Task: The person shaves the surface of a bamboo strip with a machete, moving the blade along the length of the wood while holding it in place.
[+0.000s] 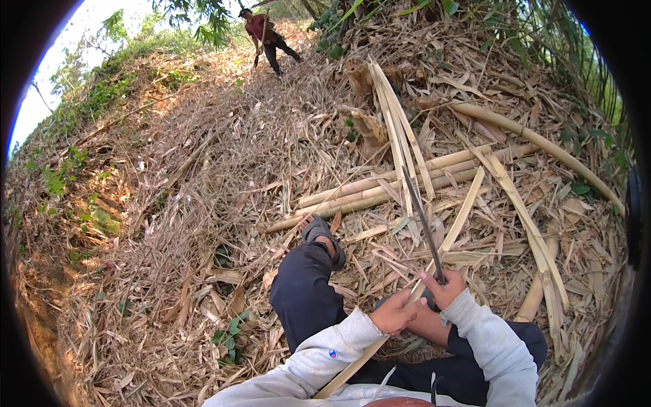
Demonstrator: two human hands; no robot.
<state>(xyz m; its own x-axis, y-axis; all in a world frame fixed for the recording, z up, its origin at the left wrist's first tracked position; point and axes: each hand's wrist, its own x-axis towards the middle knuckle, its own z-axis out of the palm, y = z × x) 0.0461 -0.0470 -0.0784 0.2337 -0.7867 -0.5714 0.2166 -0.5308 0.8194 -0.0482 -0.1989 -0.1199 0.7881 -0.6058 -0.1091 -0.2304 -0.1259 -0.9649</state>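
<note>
- My left hand (397,313) sat low and right of centre in the frame, fingers wrapped tight around a pale split bamboo strip (444,241).
- That strip ran on a slant from the bottom centre of the frame, through my left hand, up toward the right of centre.
- My right hand (444,288) lay just beside the left, slightly higher and to its right, fist closed around the handle of a dark long blade (424,220).
- The blade pointed up and a little left from my fist, and its tip reached the bamboo poles (380,186) lying across the middle of the frame.
- I could not tell whether the blade edge touched the strip.
- My leg in dark trousers stretched up from the lower centre, ending in 1 grey sandal (324,234) near the frame's middle.
- Dry leaves and husks (203,203) covered the slope all around.
- More split strips (393,115) fanned out upward in the upper centre, and 1 curved pole (542,146) lay at the upper right.
- Another person in a red top (261,30) stood bent over at the top of the frame, well apart from me.
</note>
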